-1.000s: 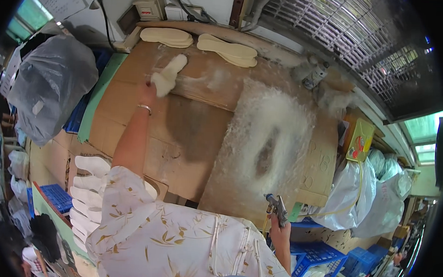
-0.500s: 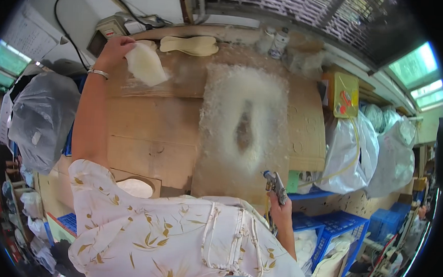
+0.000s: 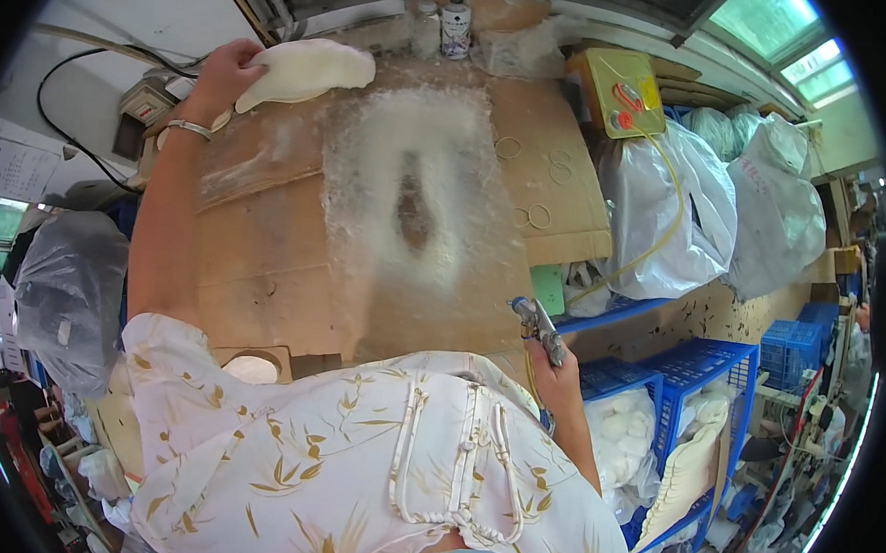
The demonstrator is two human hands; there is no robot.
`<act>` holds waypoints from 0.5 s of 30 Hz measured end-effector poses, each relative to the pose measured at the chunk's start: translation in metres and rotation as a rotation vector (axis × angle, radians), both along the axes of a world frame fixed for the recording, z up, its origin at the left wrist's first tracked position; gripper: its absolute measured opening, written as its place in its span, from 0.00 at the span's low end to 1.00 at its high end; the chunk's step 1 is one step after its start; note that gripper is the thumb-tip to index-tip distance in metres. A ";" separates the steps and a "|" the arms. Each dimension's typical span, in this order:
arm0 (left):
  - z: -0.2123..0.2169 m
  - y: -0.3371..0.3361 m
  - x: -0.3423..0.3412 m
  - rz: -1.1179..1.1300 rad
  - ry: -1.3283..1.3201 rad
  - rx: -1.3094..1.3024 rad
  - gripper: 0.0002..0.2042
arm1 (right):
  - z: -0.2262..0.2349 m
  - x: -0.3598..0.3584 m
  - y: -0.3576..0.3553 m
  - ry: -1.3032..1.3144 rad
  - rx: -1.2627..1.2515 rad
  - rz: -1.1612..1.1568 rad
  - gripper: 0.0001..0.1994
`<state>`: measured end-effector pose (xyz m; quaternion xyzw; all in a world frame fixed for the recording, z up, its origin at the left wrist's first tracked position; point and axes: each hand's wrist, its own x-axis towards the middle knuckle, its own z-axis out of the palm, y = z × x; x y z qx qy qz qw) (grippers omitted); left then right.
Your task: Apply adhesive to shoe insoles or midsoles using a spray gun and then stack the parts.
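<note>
Shoe-sole workshop, glue-crusted cardboard bench, spray gun, blue crates of insoles

Insole in left hand: cream-white, plain. Wrist bangle: silver. Spray gun in right hand: grey metal. Worktop: brown cardboard, with a white sprayed patch mid-scene, dark brown bare spot at its centre. Shirt: white with tan leaf print. Box far right: yellow, red markings. Bags right: translucent white-grey. Crates near right: blue, holding white insoles. Bottle far: dark cap, pale label. Bag left: grey.
</note>
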<state>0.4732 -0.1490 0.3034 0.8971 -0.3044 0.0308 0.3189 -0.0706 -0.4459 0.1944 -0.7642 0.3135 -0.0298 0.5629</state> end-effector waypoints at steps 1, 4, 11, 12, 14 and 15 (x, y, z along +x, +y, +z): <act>-0.001 -0.018 -0.015 -0.045 -0.007 -0.053 0.10 | 0.000 -0.004 -0.002 0.003 -0.001 -0.004 0.09; -0.043 -0.055 -0.080 0.016 0.018 -0.191 0.09 | 0.000 -0.014 -0.007 -0.031 0.020 -0.017 0.09; -0.168 -0.087 -0.271 -0.096 -0.089 -0.058 0.07 | 0.004 -0.026 -0.019 -0.067 0.047 0.008 0.09; -0.184 -0.086 -0.291 -0.090 -0.082 -0.061 0.07 | 0.005 -0.027 -0.021 -0.036 0.075 0.007 0.08; -0.205 -0.082 -0.324 -0.068 -0.048 -0.032 0.07 | 0.010 -0.028 -0.024 0.004 0.103 -0.006 0.09; -0.210 -0.081 -0.336 -0.057 -0.040 -0.033 0.07 | 0.010 -0.028 -0.025 0.035 0.136 -0.025 0.09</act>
